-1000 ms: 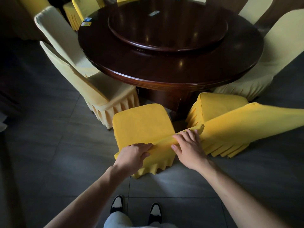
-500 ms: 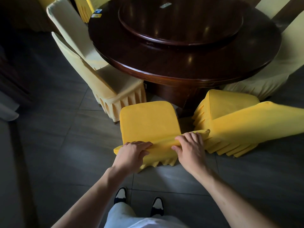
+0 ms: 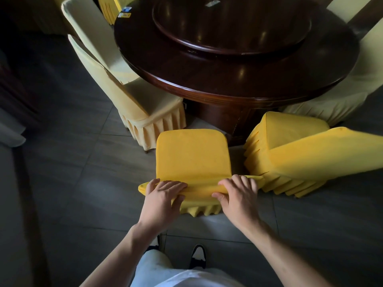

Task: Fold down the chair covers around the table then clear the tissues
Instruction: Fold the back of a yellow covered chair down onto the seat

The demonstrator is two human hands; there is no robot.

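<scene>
Both hands sit on the top edge of the bright yellow fabric chair cover (image 3: 192,160), at 6 o'clock from the round dark polished wooden table (image 3: 238,79). The left hand (image 3: 163,195) curls its fingers over the rolled hem with the thumb tucked under, gripping the cloth; the right hand (image 3: 238,193) does the same near the cover's right corner. Holding the two ends at once probably keeps the fold even as the fabric goes down over the chair back.

At 3 o'clock from the hands, a second yellow pleated chair cover (image 3: 300,154) stands just beside this one, its back leaning away to the right. At 10 o'clock, a pale cream skirted chair cover (image 3: 145,104) is tucked against the table's rim.

At 11 o'clock on the far tabletop lie small blue-and-yellow packets (image 3: 125,12), possibly the tissues; they seem untouched.
</scene>
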